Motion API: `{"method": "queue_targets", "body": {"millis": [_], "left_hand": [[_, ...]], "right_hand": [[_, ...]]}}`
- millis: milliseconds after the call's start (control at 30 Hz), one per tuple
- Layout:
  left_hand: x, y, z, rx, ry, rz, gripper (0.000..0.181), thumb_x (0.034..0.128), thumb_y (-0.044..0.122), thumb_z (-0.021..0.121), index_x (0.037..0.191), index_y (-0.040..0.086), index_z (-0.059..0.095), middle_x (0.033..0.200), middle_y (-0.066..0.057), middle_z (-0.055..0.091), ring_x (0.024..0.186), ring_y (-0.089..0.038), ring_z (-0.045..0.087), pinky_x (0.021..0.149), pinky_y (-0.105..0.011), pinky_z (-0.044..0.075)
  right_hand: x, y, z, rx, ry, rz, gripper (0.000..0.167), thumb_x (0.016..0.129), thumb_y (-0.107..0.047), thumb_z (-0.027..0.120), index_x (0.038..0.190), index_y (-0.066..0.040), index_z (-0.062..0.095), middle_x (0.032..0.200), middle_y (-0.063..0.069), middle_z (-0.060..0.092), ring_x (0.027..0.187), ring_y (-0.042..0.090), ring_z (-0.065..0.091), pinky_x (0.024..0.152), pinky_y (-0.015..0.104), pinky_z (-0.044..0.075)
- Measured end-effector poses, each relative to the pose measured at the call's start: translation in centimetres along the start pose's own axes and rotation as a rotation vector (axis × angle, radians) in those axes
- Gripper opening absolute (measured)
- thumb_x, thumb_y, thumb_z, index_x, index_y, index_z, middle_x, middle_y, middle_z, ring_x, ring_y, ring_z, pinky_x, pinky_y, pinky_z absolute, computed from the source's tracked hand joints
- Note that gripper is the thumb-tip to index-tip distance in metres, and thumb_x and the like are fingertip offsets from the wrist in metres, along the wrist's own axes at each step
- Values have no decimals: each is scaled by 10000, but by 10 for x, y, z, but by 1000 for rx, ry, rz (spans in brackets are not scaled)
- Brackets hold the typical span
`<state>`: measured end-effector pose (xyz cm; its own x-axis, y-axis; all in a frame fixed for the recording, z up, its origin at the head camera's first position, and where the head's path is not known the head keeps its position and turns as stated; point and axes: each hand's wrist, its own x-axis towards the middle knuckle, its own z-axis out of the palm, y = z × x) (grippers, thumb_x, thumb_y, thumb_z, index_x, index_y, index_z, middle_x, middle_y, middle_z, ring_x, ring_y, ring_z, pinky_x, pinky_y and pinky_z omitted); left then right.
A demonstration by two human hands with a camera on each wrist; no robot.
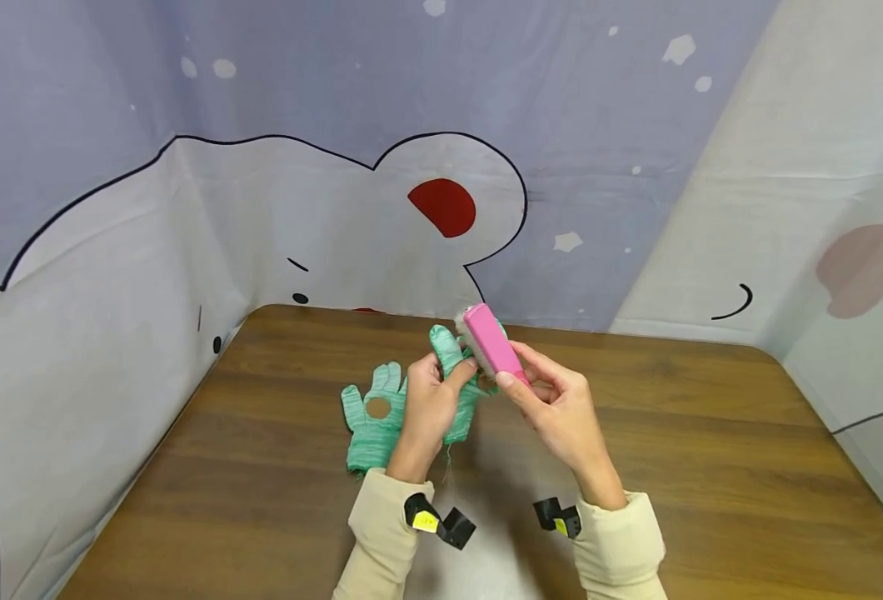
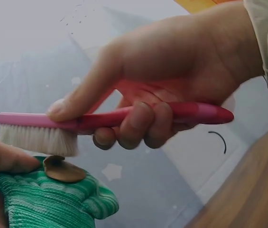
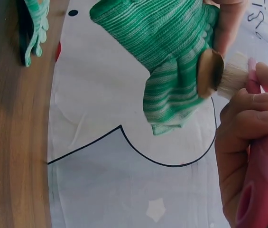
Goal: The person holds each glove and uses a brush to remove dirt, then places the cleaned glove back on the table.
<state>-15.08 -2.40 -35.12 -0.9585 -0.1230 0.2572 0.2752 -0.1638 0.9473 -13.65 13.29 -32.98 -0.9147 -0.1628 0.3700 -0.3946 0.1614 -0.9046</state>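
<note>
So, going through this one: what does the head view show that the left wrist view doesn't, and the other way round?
Only the head view shows the second green glove lying on the table, and the left sleeve.

Only the left wrist view shows the pink brush out to the rounded end of its handle, and gives a clear look at the brown patch on the held green glove.

Both show the right hand gripping the brush, the left hand holding the glove, and part of the table.
</note>
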Motion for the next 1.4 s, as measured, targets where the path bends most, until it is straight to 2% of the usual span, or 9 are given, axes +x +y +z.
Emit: {"method": "queue_targets", "body": {"millis": [133,333,500,667,867,1033,1133,1300,1400], "left_hand": [[2,2,-1,-100,36,-24,164,865,80,604,972,-42,626,937,-105,668,806,-126,609,647,-243,494],[5,3,-2,-124,114,-51,250,861,82,603,1087,-26,623,1016,-135,660,902,-155,611,749,-268,495],[7,4,-2,-141,173,-68,300,876,117,600,1145,-15,598,1118,-124,624,1015,-170,574,845,-295,471],[5,1,1,-148,126,-35,355,905,106,570,1247,19,531,1176,-117,587,1065,-184,549,891,-324,458],[0,0,9,-230,49,-29,271,945,116,493,1161,-29,565,1089,-96,610,997,-144,553,867,-299,465],[0,1,10,-344,2,-72,211,951,94,425,978,-60,567,901,-46,569,863,-122,497,771,-256,435],[2,1,7,-403,14,-107,180,947,71,403,875,-51,514,874,-50,517,851,-126,472,765,-243,412],[2,0,2,-475,-19,-121,242,981,127,398,1065,-81,488,1057,-81,525,1045,-167,490,894,-280,417],[0,0,0,-459,-56,-104,329,985,156,406,1210,-78,461,1196,-101,522,1155,-185,471,967,-312,398]], "right_hand": [[1,1,-2,-17,5,26,417,832,-112,674,1237,-124,579,781,100,608,496,128,541,389,248,403],[2,2,-7,-59,-9,47,422,825,-120,684,1234,-122,582,834,102,637,539,130,579,408,244,416],[3,-4,-12,19,34,27,397,839,-86,660,1227,-80,577,755,84,574,432,96,466,360,230,363],[1,-11,-6,150,106,11,347,858,-82,634,1196,-33,575,684,36,548,394,97,403,333,229,329],[-3,-17,19,278,72,-38,312,890,-53,580,1184,34,526,648,41,503,396,94,412,336,232,351],[-6,-18,36,113,85,-50,340,862,-38,616,1188,24,539,681,93,523,380,88,442,331,233,372],[-5,-14,41,36,91,-35,358,859,-74,633,1197,3,546,679,138,530,366,111,455,326,250,388],[-4,1,39,-173,157,-107,387,834,-178,679,1175,-24,577,686,100,596,390,110,518,349,230,421],[-2,6,35,-314,234,-161,396,805,-207,712,1138,-22,603,679,77,624,427,96,549,384,192,428]]}}
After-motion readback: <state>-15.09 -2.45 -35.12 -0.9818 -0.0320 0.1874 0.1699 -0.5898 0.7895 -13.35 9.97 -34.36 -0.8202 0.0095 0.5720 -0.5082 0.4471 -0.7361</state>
